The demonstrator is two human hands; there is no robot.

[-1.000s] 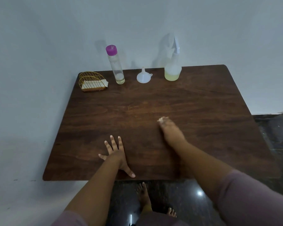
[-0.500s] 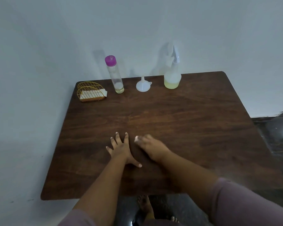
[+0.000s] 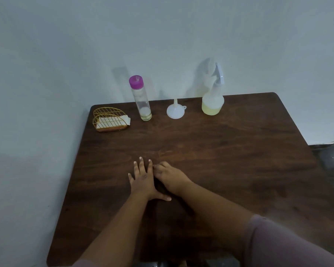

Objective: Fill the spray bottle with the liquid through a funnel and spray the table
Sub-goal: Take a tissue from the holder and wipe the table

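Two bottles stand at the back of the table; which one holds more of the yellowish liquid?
The translucent spray bottle with the white trigger head, right of the white funnel. The clear tall bottle with the purple cap holds only a shallow layer.

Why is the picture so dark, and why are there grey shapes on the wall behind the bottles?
Head view: dim, bluish light; the grey shapes are shadows of the spray bottle and the purple-capped bottle on the wall; the table edges splay from the wide lens.
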